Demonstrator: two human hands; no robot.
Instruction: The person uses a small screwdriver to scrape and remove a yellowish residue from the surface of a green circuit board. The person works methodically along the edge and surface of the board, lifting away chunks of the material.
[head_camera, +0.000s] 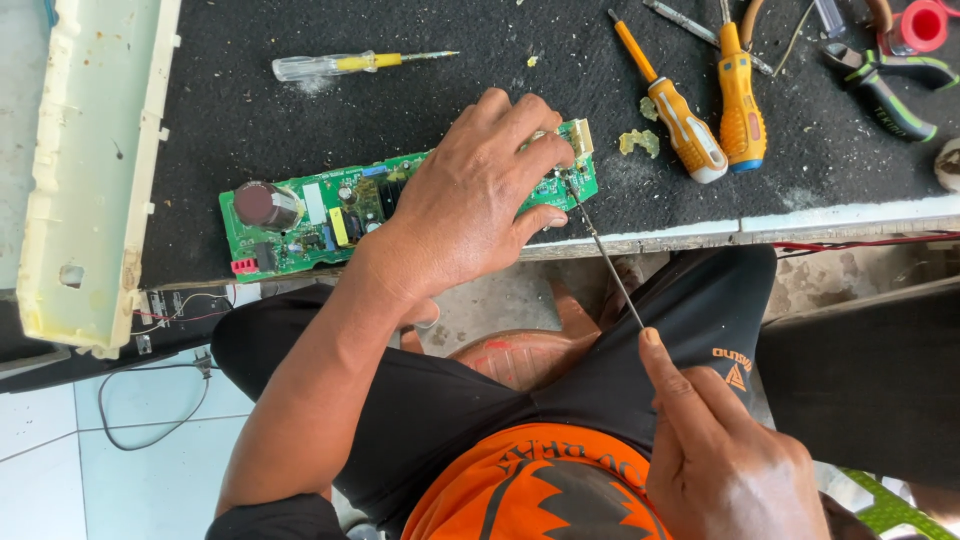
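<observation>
At the counter's near edge, the left hand presses flat on the green circuit board. From five o'clock, the right hand's grip pinches a thin probe, tip touching the board's right end; probing seems underway, and it calls for a steady tip.

No packages here, no signs, no screens anywhere on the bench or the floor. Labels, just a couple: an orange triangular logo patch on the black shorts, near right, and an orange printed band along the dark grip of the pliers, far right. Nothing else carries a sticker that can be made out.
</observation>
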